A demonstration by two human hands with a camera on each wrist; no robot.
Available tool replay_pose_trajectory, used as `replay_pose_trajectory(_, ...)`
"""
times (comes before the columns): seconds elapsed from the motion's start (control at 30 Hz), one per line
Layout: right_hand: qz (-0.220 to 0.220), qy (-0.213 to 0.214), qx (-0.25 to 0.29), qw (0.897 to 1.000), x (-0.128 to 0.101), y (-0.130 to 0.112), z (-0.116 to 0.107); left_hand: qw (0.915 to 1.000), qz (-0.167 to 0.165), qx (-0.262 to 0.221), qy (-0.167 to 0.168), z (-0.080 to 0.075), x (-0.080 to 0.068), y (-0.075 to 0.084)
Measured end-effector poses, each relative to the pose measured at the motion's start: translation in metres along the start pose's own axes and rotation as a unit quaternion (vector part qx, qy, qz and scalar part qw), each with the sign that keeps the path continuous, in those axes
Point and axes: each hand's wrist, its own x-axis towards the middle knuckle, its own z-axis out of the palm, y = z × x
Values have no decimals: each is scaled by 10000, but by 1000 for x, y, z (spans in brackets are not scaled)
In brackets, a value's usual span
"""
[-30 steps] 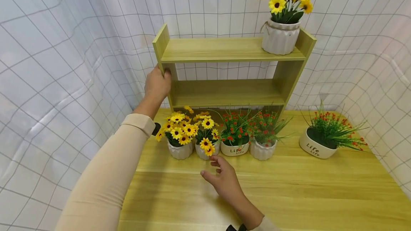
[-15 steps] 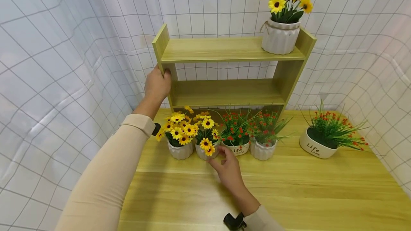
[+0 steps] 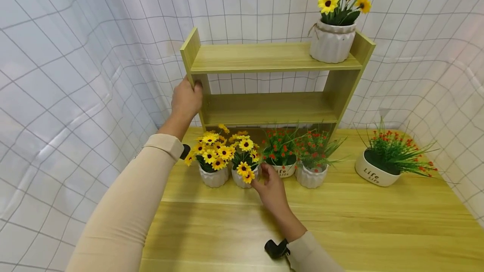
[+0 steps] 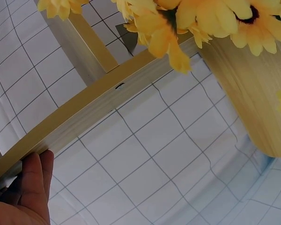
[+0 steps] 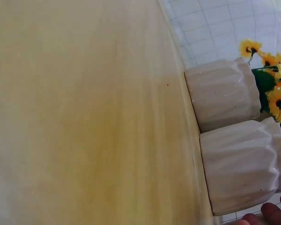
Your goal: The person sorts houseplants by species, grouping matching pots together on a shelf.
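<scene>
small white ribbed pot of yellow sunflowers (image 3: 245, 174), second in the tabletop (image 3: 340, 221) row: our right hand (image 3: 273, 189) touches it, grasp unclear. left hand (image 3: 186, 100) grips the wooden shelf's (image 3: 264, 58) side. step: reaching; next, close fully, lift.

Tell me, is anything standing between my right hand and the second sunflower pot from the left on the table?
Nothing visible does. The right hand is right at the sunflower pot, fingertips at its side. The pot with red flowers stands just beside it on the right, not in between.
</scene>
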Motion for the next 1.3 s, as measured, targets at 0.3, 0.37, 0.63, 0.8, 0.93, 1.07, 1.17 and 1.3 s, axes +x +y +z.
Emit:
replay_pose_trajectory(0.3,-62,-122,-64,9999,16,7,1,10000,-36,43,-17,-1,-1,1)
replay_pose_trajectory(0.37,-55,-232,78,9997,21,10,0,10000,-30,35,-12,-1,-1,2)
replay_pose_trajectory(0.63,30,-1110,343,9932,36,21,-4,9999,-102,-8,-16,-1,0,2)
replay_pose_trajectory(0.8,-25,-1358,128,9906,41,25,-4,10000,-59,-15,7,-1,-1,2)
replay_pose_trajectory(0.93,-70,-1363,86,9906,42,27,-4,10000,-45,-21,29,-1,-2,3)
replay_pose_trajectory(1.07,-98,-1407,70,9900,41,28,-4,10000,-47,-15,23,-2,-3,4)
replay_pose_trajectory(1.17,-57,-1288,-15,9917,38,28,-3,10000,-47,-11,22,-1,-2,4)
replay_pose_trajectory(1.3,-32,-1011,10,9949,33,28,-1,10000,-76,3,19,-1,-1,3)
